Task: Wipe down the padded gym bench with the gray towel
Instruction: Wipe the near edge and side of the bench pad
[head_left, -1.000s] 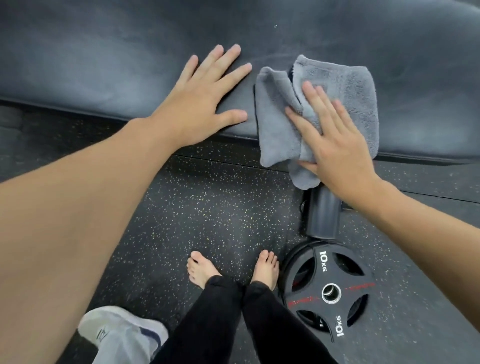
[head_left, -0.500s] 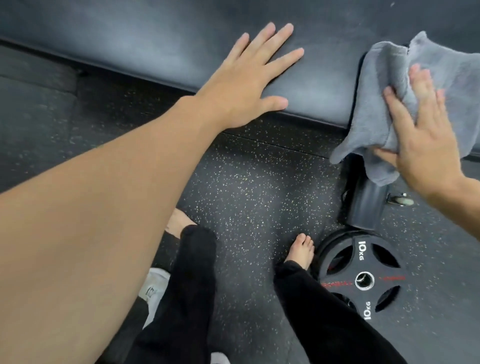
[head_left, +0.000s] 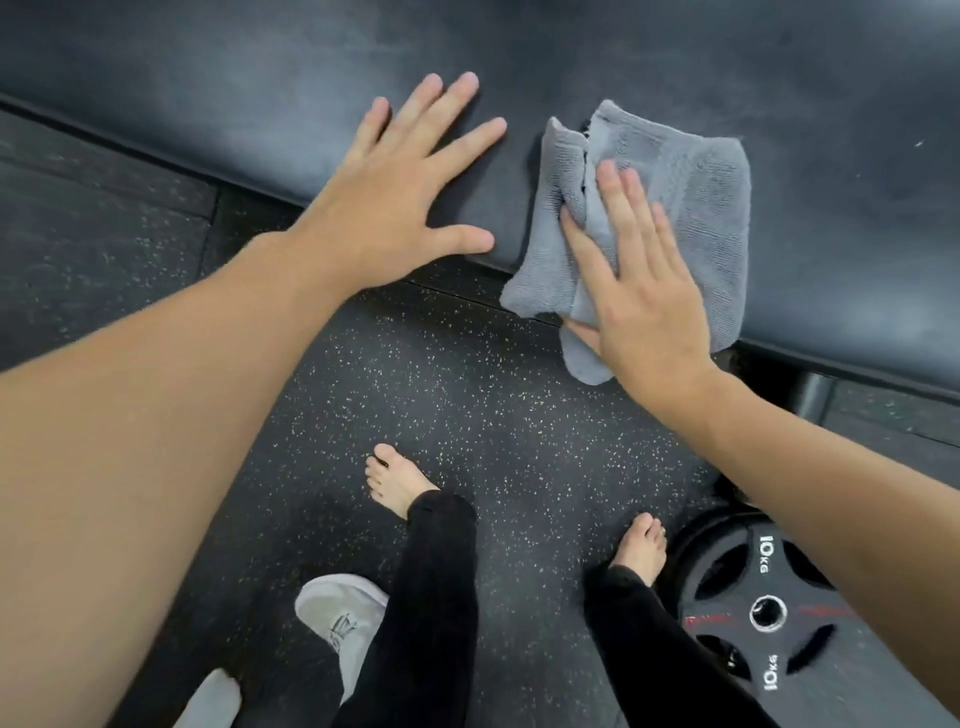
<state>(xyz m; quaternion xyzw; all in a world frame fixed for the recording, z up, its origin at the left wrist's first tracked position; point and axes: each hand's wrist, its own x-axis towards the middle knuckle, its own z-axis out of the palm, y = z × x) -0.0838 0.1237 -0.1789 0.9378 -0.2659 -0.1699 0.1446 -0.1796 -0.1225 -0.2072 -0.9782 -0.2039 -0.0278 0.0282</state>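
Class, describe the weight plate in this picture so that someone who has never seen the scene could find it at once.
Start at the long dark padded bench across the top, then drop to the speckled floor at bottom right. The weight plate lies flat there, beside the person's right foot. It alone is round and black, with grip cut-outs and white "10 KG" markings.

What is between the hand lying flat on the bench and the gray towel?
Nothing: in the head view only a bare strip of bench padding separates the left hand from the gray towel.

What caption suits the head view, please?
Right hand presses gray towel onto padded bench; left hand braces beside it.
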